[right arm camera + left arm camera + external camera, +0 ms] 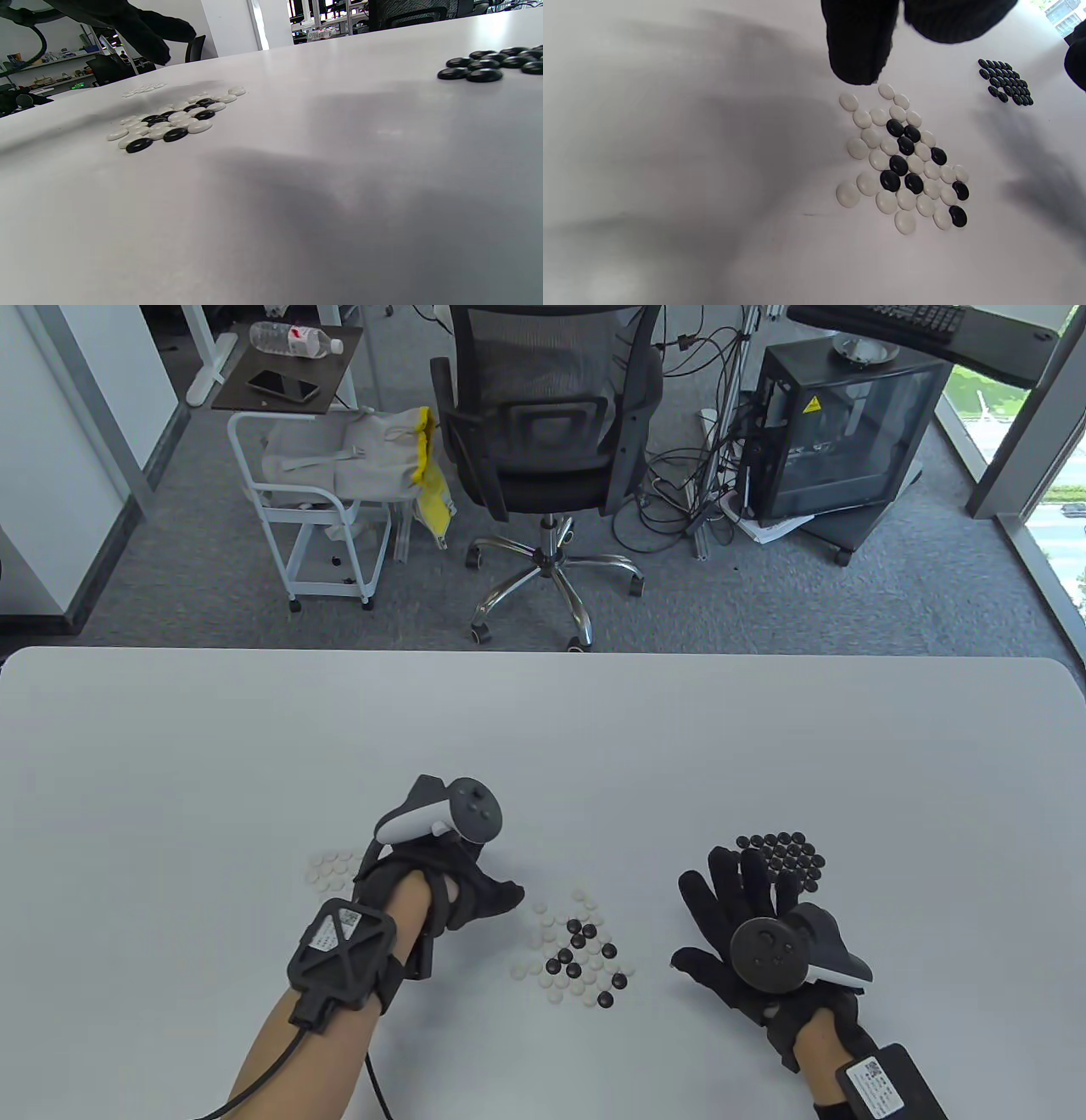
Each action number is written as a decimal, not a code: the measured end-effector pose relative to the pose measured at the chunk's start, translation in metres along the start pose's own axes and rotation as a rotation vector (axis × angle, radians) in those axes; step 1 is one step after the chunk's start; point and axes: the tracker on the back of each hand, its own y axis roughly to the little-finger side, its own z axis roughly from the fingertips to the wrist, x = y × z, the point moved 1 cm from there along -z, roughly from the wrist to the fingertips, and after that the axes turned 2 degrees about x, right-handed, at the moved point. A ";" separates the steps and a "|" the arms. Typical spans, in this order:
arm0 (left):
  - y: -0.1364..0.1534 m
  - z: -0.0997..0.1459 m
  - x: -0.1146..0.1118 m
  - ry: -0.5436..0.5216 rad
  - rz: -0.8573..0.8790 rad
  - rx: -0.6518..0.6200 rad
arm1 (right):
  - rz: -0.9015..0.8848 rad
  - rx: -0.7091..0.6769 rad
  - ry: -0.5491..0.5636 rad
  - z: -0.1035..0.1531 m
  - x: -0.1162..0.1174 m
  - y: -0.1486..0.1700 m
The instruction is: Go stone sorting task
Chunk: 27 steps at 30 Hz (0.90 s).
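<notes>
- Table view: the mixed pile (575, 954) of black and white stones lies mid-table between the hands, with a white group (333, 869) to its left and a black group (785, 855) to its right.
- Sorting looks partway done.
- The left hand (458, 891) hovers by the pile, fingers curled; whether it holds a stone, I cannot tell.
- The right hand (742, 929) is spread flat, empty.
- Next: pinch one stone cleanly.

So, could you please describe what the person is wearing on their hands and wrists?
Both the left hand and the right hand wear black knit gloves. A controller-like tracker in grey and white sits on the back of each. Each wrist carries a black box with a white code label; the left one has a black cable trailing along the forearm. No sleeves show.
</notes>
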 end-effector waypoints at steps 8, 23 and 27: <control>-0.013 -0.032 -0.020 0.036 -0.033 -0.018 | 0.006 0.002 0.010 0.001 -0.001 0.000; 0.085 0.004 -0.006 -0.035 0.080 0.270 | 0.000 0.016 0.018 0.005 -0.005 0.003; 0.114 0.022 -0.009 -0.039 0.126 0.317 | 0.000 0.029 0.011 0.006 -0.005 0.007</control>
